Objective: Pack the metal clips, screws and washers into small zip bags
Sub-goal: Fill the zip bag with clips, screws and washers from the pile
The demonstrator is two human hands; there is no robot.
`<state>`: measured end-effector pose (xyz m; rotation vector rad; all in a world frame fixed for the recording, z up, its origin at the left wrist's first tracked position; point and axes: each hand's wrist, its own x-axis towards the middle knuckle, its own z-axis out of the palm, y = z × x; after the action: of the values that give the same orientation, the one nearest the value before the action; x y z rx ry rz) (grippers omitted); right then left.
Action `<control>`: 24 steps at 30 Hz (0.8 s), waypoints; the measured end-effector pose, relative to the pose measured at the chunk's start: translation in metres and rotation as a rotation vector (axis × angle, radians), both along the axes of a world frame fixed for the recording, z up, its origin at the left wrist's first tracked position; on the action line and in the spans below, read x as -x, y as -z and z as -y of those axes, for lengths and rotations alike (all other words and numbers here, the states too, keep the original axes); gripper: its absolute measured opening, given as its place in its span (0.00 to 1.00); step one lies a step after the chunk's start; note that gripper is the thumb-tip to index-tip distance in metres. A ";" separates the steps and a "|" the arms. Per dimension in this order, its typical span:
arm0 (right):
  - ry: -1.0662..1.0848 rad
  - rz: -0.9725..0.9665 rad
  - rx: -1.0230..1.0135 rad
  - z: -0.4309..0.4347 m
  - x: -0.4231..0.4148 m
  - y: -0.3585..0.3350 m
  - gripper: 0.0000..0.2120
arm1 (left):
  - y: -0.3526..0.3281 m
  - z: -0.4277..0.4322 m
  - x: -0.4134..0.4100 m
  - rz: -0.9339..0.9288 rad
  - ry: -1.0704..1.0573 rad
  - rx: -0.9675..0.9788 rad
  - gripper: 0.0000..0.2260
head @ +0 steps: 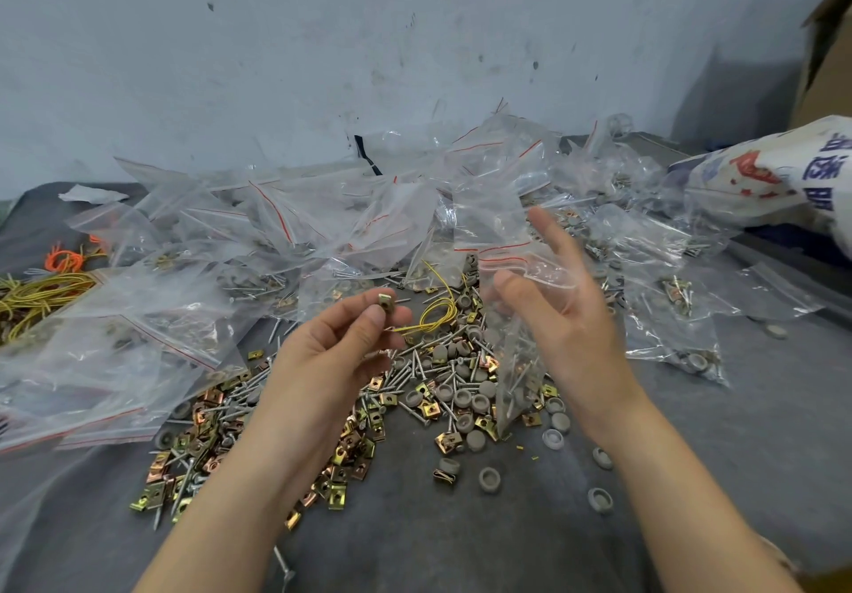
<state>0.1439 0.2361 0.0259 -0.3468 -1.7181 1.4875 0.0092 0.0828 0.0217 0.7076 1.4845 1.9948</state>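
My left hand point(343, 339) pinches a small brass-coloured metal clip point(385, 301) between thumb and fingertips, raised above the pile. My right hand point(560, 311) holds a small clear zip bag point(516, 348) by its red-lined mouth, thumb against the plastic and fingers spread behind it. The bag hangs down with some screws and grey pieces inside. Below both hands a loose heap of metal clips point(341, 449), screws point(415, 362) and grey round washers point(465, 396) is scattered on the dark grey table point(507, 528).
Many clear zip bags point(258, 228), some filled, are piled across the back and left. Filled bags point(677, 306) lie at the right. Yellow and orange ties point(41, 288) sit far left, a printed white sack point(783, 177) far right, and a wall behind.
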 end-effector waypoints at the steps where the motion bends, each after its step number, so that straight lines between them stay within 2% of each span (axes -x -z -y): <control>1: -0.009 -0.002 -0.015 0.001 0.001 0.001 0.31 | -0.004 -0.001 -0.001 0.029 -0.007 -0.028 0.11; 3: -0.025 -0.002 -0.047 0.003 0.002 0.003 0.33 | -0.015 -0.004 -0.002 -0.006 -0.027 -0.048 0.09; 10: -0.034 0.063 -0.164 0.006 0.008 0.012 0.38 | -0.056 -0.019 -0.017 -0.600 -0.067 0.076 0.07; 15: -0.030 0.087 -0.158 0.004 0.007 0.012 0.39 | -0.061 -0.033 -0.028 -0.826 0.017 0.193 0.07; 20: -0.035 0.049 -0.111 -0.001 0.004 0.012 0.36 | -0.063 -0.030 -0.023 -0.816 -0.062 0.143 0.08; 24: 0.015 0.029 -0.067 -0.006 -0.001 0.007 0.36 | -0.053 -0.023 -0.008 -0.763 -0.084 0.214 0.08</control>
<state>0.1447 0.2423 0.0184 -0.3467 -1.7802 1.4164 0.0171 0.1058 0.0750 1.4267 2.1352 1.6484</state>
